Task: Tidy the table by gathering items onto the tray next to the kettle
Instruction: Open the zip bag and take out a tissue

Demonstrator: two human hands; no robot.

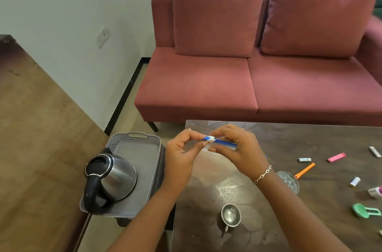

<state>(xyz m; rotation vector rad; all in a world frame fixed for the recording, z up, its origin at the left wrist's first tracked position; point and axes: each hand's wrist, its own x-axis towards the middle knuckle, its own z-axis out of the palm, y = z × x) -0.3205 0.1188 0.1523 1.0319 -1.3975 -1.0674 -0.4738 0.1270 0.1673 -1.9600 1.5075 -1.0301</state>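
Both hands hold a slim blue and white stick-like item (219, 141) above the dark table's (268, 220) far left corner. My left hand (183, 151) pinches its left tip and my right hand (237, 148) grips its other end. Left of the table sits a grey perforated tray (142, 148) carrying a steel kettle (110, 179) with a black handle. Loose on the table lie a small steel cup (230, 215), a clear glass dish (288, 180), an orange stick (305, 170), a pink eraser-like bar (336, 157), two small white tubes (304, 159) (355, 181) and a green scoop (364, 210).
A pink sofa (248, 78) stands just behind the table. A wooden surface (31, 127) runs along the left wall. More small items (375, 151) lie at the table's right edge. Between the tray and the table is a narrow gap.
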